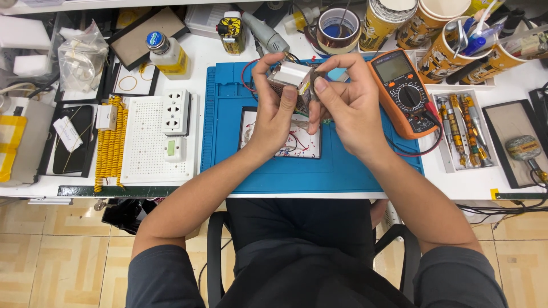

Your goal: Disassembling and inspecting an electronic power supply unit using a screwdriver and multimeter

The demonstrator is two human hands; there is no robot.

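Note:
Both hands hold a small silvery metal box-shaped part (292, 75) with perforated sides above a blue work mat (342, 168). My left hand (274, 111) grips it from the left, thumb on its lower face. My right hand (348, 105) pinches its right side with thumb and fingers. Red and black wires trail from the part. Under the hands lies a black-framed tray (305, 149) with thin red wires on a white pad.
An orange multimeter (402, 91) lies right of the mat, next to a tray of screwdriver bits (463, 128). A white power strip board (157, 140) and yellow coiled cord (111, 142) are left. Bottles, tape roll and cups of tools line the back.

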